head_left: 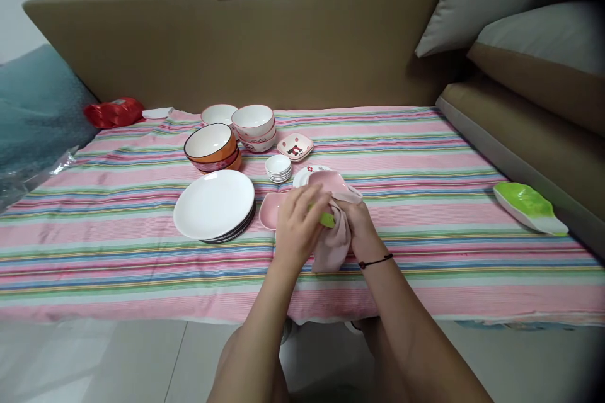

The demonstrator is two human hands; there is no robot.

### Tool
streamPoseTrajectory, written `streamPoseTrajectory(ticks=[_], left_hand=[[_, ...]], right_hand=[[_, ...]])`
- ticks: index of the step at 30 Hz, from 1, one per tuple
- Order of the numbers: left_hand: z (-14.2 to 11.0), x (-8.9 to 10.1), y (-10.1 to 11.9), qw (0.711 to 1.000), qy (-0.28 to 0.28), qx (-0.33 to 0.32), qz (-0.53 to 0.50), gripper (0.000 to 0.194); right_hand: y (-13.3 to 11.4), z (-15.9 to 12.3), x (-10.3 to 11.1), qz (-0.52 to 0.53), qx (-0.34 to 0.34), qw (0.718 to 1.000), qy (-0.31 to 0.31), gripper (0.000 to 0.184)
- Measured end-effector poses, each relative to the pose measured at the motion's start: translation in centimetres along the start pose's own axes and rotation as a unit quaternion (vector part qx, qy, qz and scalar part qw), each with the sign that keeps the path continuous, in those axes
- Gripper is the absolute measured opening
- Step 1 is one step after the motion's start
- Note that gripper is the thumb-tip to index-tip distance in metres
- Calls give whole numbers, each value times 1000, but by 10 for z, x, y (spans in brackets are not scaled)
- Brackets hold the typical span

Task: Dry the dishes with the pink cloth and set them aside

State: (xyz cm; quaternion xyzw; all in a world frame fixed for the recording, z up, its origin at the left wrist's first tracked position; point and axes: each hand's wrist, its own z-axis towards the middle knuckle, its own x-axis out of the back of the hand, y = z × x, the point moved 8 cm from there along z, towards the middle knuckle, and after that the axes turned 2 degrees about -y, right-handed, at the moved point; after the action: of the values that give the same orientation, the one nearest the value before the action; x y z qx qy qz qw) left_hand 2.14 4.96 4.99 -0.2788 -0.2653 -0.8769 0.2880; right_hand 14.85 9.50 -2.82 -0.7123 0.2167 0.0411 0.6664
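Observation:
Both hands meet over the striped cloth near the front edge. My left hand (299, 224) is curled around a small green dish (326, 220), of which only a sliver shows between the fingers. My right hand (360, 228) grips a pale pink cloth (333, 243) that is pressed against the green dish and hangs below it. A pink dish (270, 210) lies flat just left of my hands. Another pink dish (331, 182) sits right behind them.
A stack of white plates (213, 204), orange bowls (211, 147), white bowls (253, 126), small saucers (278, 168) and a square dish (295, 145) stand behind. A green leaf-shaped dish (528, 206) lies far right. A red bag (113, 112) sits at the back left. Sofa back and cushions surround the surface.

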Motion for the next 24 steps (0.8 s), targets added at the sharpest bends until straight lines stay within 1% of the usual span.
streamPoseTrajectory(ticks=[2, 4, 6, 7, 9, 11, 12, 14, 16, 17, 18, 20, 22, 24], left_hand=[[-2, 2, -16, 996, 26, 86, -12, 59], [-6, -2, -32, 982, 28, 176, -62, 73], [-11, -13, -44, 957, 1, 245, -152, 77], [-13, -20, -46, 943, -22, 264, -201, 77], [-14, -31, -43, 919, -74, 269, -280, 79], [-13, -34, -33, 909, -116, 243, -317, 84], [-12, -34, -28, 909, -132, 227, -324, 87], [-11, -32, -18, 909, -158, 204, -328, 95], [-10, -30, -13, 905, -166, 203, -335, 103], [-9, -28, -12, 902, -161, 208, -342, 102], [-7, -26, -12, 898, -152, 216, -351, 98], [-5, -22, -16, 891, -128, 233, -369, 84], [-4, -21, -20, 879, -103, 253, -391, 75], [-7, -23, -26, 852, -77, 289, -429, 70]], right_hand=[[5, 1, 3, -4, -20, 1000, 4, 28], [2, 3, 10, -41, -9, 999, 31, 30], [-6, 4, 17, -107, 25, 992, 56, 31], [-12, 3, 20, -146, 48, 986, 66, 31], [-26, 1, 24, -223, 100, 966, 87, 33], [-38, -4, 27, -303, 146, 935, 110, 36], [-42, -6, 28, -341, 156, 919, 120, 38], [-44, -8, 29, -405, 152, 892, 133, 41], [-43, -9, 30, -445, 135, 875, 136, 41], [-41, -8, 30, -450, 128, 874, 134, 42], [-38, -8, 30, -441, 120, 879, 132, 42], [-30, -6, 31, -384, 96, 909, 128, 40], [-21, -5, 31, -285, 76, 948, 122, 36], [-18, -4, 28, -195, 79, 972, 107, 35]])
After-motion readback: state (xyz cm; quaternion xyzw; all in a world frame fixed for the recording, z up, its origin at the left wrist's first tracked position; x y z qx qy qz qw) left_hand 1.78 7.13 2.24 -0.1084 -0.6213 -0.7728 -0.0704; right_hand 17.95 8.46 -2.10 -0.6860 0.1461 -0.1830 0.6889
